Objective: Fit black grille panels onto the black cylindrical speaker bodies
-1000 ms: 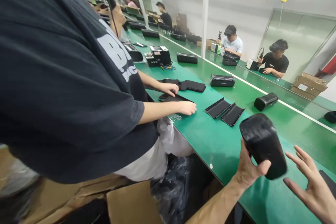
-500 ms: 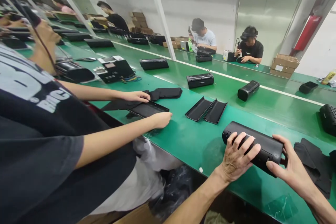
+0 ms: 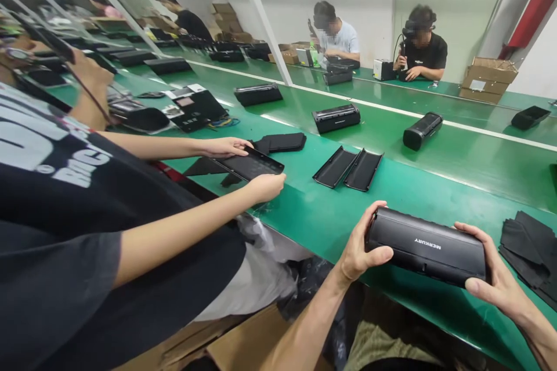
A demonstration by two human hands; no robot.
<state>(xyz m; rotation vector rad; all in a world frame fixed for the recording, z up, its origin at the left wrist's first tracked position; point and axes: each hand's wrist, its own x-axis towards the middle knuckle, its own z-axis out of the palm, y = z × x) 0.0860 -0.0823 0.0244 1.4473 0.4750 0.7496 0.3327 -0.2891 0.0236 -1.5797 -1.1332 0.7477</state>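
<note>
Left hand [image 3: 361, 240]: curled, gripping near end | right hand [image 3: 496, 278]: curled, gripping far end | black rounded MERKURY-lettered bar device [image 3: 426, 246]: held over green workbench [image 3: 439, 197], long axis left-right, lettering upside down, facing up | beyond: two black trough-shaped casing halves [image 3: 348, 167]

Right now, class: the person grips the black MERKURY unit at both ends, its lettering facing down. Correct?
No: in the head view, the lettering on the black MERKURY unit faces up; the left hand and right hand grip its ends as stated.
</note>
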